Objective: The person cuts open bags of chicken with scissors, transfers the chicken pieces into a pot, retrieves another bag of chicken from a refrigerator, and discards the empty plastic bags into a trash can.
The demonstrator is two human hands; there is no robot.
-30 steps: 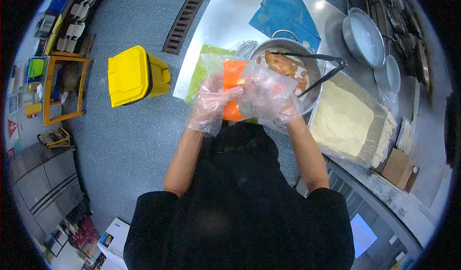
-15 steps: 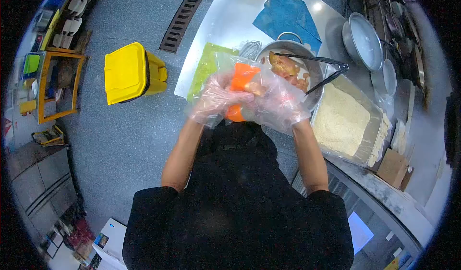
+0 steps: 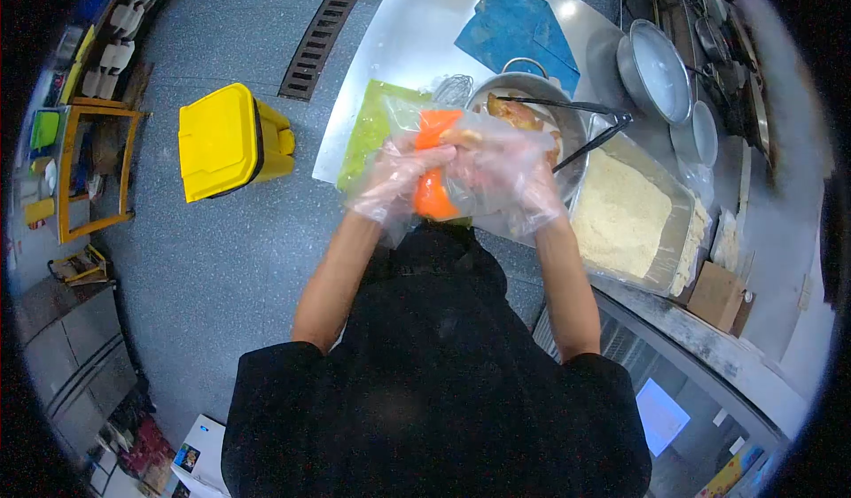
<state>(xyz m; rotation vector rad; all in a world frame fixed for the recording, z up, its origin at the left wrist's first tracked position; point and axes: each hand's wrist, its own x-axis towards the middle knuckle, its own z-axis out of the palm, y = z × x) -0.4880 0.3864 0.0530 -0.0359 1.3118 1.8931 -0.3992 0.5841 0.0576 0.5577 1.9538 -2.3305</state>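
Both hands wear loose clear plastic gloves and are close together over the table's near edge. My left hand (image 3: pixel 394 177) is closed on a bright orange item (image 3: pixel 433 193), which shows above and below the thumb; its kind is unclear. Beside the left fingertips is a small pale-pink piece (image 3: pixel 464 136), partly covered by clear plastic. My right hand (image 3: pixel 530 183) is right against these things, its fingers blurred and hidden by the plastic. Just beyond it stands a round metal pan (image 3: pixel 574 119) holding raw-looking meat pieces (image 3: pixel 525 115), with black-handled tongs (image 3: pixel 592 106) across its rim.
A tray of pale crumbs (image 3: pixel 622 219) lies to the right. Behind are a whisk (image 3: pixel 454 90), a blue cloth (image 3: pixel 523 33) and metal bowls (image 3: pixel 658 73). A green cloth (image 3: pixel 372 126) lies at the table's left edge. A yellow bin (image 3: pixel 220 143) stands on the floor.
The whole view has shifted slightly to the left. My left hand still grips the orange item, and more orange shows below the thumb now.
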